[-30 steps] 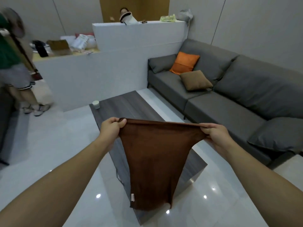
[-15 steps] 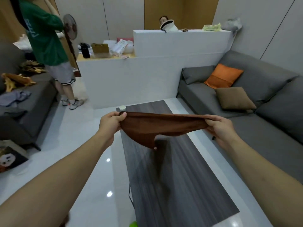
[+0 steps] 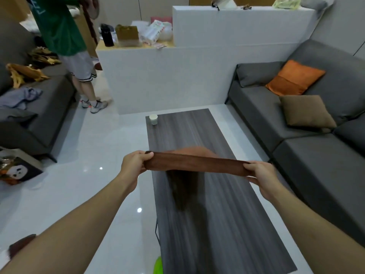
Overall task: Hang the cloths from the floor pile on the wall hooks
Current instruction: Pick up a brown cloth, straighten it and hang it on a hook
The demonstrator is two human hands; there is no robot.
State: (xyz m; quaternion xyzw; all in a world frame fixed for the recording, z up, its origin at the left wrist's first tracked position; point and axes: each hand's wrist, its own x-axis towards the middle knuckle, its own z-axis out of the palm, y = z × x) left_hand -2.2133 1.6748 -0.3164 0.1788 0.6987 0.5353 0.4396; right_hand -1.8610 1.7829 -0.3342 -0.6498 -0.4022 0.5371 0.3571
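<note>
**Brown cloth held taut between both hands above the coffee table**

The left hand [image 3: 132, 165] gripped one end of the brown cloth [image 3: 194, 162], thumb on top and fingers curled beneath the bunched corner. The right hand [image 3: 260, 177] pinched the other end, thumb pressed along the upper edge with the fingers folded under. Between them the cloth ran as a narrow, nearly flat band, slightly lower at the right hand, and a paler rust-coloured fold rose behind its far edge. Its surface looked soft and matt, like a fine-pile towel, with a straight seam-like front edge. Below the band a darker patch, blurred, lay over the tabletop; whether it was hanging fabric or shadow could not be told.

The cloth was in the air over the middle of the coffee table [image 3: 207, 214], a long rectangular slab with a dark grey, streaked wood-grain finish and a thin dark metal leg at its left side. A small pale round cup [image 3: 153, 119] stood near the table's far left corner. The floor [image 3: 102, 184] was glossy white tile, showing bright spots of reflected light.

To the right ran a grey fabric sofa [image 3: 325, 155] carrying a square orange cushion [image 3: 295, 77] and a tan cushion [image 3: 307, 112]. Beyond the table stood a smooth white partition [image 3: 177, 80]. At the left, a person in a green shirt [image 3: 59, 26] stood beside another grey sofa strewn with crumpled cloths [image 3: 19, 97].
</note>
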